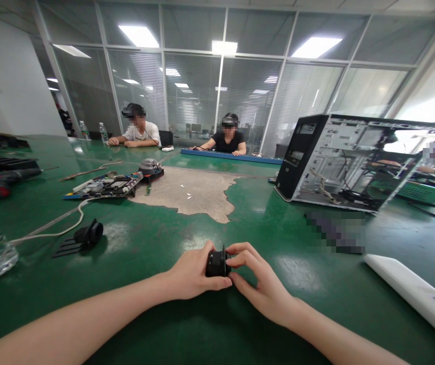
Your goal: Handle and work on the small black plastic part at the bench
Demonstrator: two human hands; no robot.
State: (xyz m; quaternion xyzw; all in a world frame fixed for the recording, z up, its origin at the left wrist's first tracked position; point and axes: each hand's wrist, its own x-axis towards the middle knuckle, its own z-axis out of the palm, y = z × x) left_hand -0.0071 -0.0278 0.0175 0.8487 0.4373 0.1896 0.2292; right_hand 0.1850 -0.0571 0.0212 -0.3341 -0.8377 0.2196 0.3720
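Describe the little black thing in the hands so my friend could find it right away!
Find the big green table, then look low in the middle of the picture. The left hand grips a small, chunky black part, with the right hand at its other end. The black piece with prongs, further left, lies flat; this one is held.

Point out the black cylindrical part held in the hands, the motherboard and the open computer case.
Black cylindrical part [214, 264]: head view, on the rounded side of its body.
Motherboard [107, 185]: head view, middle of its component-covered face.
Open computer case [350, 142]: head view, on the inner metal wall.
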